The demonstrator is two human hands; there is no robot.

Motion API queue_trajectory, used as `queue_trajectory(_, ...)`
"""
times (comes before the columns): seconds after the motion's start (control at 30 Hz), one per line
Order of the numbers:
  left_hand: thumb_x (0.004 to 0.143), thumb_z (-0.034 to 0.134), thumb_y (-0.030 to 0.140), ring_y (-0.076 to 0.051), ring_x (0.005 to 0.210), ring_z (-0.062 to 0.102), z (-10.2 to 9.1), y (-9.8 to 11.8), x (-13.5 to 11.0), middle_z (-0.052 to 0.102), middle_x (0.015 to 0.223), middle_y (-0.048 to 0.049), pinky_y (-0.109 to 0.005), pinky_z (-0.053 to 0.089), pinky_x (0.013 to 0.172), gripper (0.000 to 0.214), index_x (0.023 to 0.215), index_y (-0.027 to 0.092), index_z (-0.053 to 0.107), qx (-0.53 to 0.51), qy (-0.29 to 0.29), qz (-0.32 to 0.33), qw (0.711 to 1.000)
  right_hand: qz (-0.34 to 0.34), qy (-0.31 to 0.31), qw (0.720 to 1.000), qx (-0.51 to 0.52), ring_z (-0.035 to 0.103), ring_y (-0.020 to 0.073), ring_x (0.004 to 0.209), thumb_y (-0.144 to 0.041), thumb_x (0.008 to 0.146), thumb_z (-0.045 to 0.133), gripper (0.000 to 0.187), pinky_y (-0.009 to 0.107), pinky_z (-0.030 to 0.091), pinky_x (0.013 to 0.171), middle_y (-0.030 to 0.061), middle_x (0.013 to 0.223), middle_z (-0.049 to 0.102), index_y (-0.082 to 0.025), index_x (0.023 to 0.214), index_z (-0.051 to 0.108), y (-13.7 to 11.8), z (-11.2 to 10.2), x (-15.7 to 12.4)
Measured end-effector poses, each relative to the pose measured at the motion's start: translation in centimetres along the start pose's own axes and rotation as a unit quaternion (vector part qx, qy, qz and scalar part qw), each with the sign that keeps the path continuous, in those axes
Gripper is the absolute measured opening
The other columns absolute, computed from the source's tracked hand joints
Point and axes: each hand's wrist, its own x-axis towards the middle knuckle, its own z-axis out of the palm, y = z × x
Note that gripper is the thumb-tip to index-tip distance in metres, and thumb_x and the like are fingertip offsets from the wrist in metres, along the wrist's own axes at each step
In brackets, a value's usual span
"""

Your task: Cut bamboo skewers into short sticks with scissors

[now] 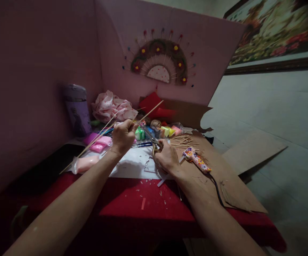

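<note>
My left hand (123, 137) is closed round a bundle of long thin wooden sticks (95, 140) that slant from lower left to upper right over the table. My right hand (167, 156) grips the handles of a pair of scissors (150, 137), whose blades point up and left towards the sticks beside my left hand. Both hands hover above a white sheet (132, 167) littered with small cut scraps.
Packets of coloured clay (167, 131) and pink packets (97, 144) lie behind the hands. Short cut sticks (184, 141) and a spotted glue gun (196, 160) rest on brown cardboard (231, 185) at right. A purple cup (76, 108), crumpled pink cloth (112, 106) and pink backboard (116, 53) stand behind.
</note>
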Motion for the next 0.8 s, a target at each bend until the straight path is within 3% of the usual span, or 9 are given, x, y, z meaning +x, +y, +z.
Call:
queue_trajectory(0.13, 0.077, 0.054, 0.032, -0.012, 0.057, 0.044, 0.3, 0.6, -0.5, 0.053, 0.057, 0.0006, -0.024, 0.030, 0.058, 0.021, 0.061, 0.018, 0.053, -0.009, -0.023, 0.046, 0.999, -0.026, -0.036, 0.999, -0.012, 0.062, 0.0210, 0.077, -0.026, 0.071, 0.056, 0.033, 0.027, 0.040, 0.063, 0.0057, 0.087, 0.069, -0.022, 0.104, 0.057, 0.2, 0.6, 0.1)
queue_trajectory(0.37, 0.078, 0.053, 0.032, -0.011, 0.055, 0.042, 0.5, 0.5, -0.7, 0.051, 0.056, 0.0016, -0.023, 0.030, 0.057, 0.023, 0.060, 0.018, 0.051, -0.023, -0.039, 0.034, 0.998, -0.098, -0.074, 0.992, -0.016, 0.060, 0.0192, 0.081, -0.024, 0.073, 0.055, 0.037, 0.026, 0.040, 0.069, 0.0067, 0.093, 0.067, -0.019, 0.109, 0.056, -0.4, 1.1, 0.2)
queue_trajectory(0.67, 0.080, 0.051, 0.032, -0.012, 0.056, 0.045, 0.7, 1.0, -1.1, 0.053, 0.057, 0.0002, -0.024, 0.027, 0.056, 0.024, 0.060, 0.018, 0.053, -0.005, -0.075, 0.055, 0.996, -0.127, -0.051, 0.988, -0.069, 0.058, 0.0184, 0.077, -0.024, 0.075, 0.060, 0.018, 0.026, 0.036, 0.066, 0.0058, 0.088, 0.066, -0.019, 0.092, 0.062, -1.9, 1.3, -0.9)
queue_trajectory(0.73, 0.080, 0.051, 0.033, -0.012, 0.056, 0.046, 0.7, 0.9, -1.1, 0.056, 0.058, -0.0004, -0.024, 0.027, 0.055, 0.025, 0.060, 0.019, 0.055, 0.017, -0.107, 0.052, 0.993, -0.144, -0.023, 0.985, -0.093, 0.057, 0.0188, 0.076, -0.025, 0.078, 0.058, 0.010, 0.027, 0.036, 0.066, 0.0050, 0.083, 0.067, -0.021, 0.085, 0.064, -1.9, 0.8, -1.2)
queue_trajectory(0.8, 0.080, 0.052, 0.035, -0.013, 0.056, 0.048, 0.7, 0.7, -1.2, 0.058, 0.058, -0.0008, -0.025, 0.025, 0.055, 0.025, 0.061, 0.019, 0.059, 0.039, -0.140, 0.048, 0.988, -0.166, 0.045, 0.981, -0.095, 0.056, 0.0189, 0.077, -0.028, 0.083, 0.053, 0.014, 0.029, 0.036, 0.068, 0.0048, 0.079, 0.066, -0.021, 0.079, 0.065, -1.8, 0.1, -1.3)
